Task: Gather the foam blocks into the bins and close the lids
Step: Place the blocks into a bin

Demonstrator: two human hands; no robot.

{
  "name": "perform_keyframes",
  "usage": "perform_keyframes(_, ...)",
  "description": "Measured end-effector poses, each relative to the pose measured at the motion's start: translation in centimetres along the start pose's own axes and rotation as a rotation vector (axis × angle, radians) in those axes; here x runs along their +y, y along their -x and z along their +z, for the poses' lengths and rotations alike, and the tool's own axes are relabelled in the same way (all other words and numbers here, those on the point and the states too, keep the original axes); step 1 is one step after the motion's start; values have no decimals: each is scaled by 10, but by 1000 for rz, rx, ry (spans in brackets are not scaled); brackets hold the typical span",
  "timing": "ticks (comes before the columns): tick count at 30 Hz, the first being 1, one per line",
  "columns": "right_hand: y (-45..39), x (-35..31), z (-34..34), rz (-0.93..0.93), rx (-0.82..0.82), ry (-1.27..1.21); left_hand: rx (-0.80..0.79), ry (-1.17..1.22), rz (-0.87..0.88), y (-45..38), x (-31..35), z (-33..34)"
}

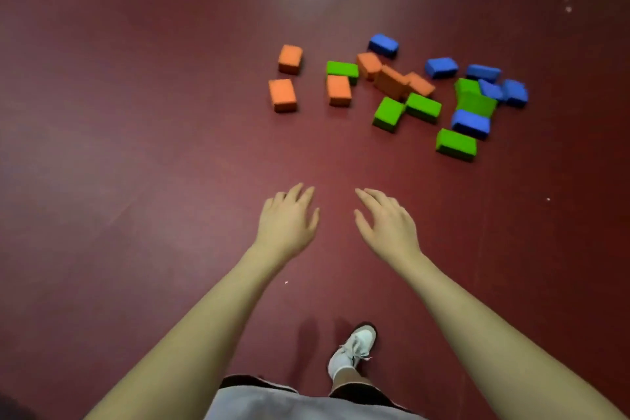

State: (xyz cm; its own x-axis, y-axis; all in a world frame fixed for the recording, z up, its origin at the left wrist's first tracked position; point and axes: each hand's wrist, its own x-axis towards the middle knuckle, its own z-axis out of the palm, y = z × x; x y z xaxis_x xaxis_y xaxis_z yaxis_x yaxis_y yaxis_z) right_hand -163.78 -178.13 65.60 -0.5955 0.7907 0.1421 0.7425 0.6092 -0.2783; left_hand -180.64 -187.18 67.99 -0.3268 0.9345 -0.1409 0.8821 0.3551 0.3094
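Several foam blocks lie scattered on the dark red floor ahead and to the right. Orange blocks (282, 95) sit at the left of the cluster, green blocks (388, 113) in the middle and front, blue blocks (441, 67) at the back right. My left hand (288, 220) and my right hand (388, 223) are stretched forward side by side, fingers straight and spread, holding nothing. Both hands are well short of the blocks. No bin is in view.
The dark red floor (136, 147) stretches bare to the left and in front of me. My foot in a white shoe (354, 348) stands on the floor below my hands. Small white specks dot the floor at the right.
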Motion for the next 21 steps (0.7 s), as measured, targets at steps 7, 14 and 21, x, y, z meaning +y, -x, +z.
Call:
perform_keyframes(7,-18,136,-43,224,164,14,-22,-55,232,-105,127,10)
perform_keyframes(14,-63,258,-84,299,227,46,6,-98,365,-204,245,21)
perform_keyframes(21,-125,345,-94,350,219,51,-12,-125,436,-300,309,30)
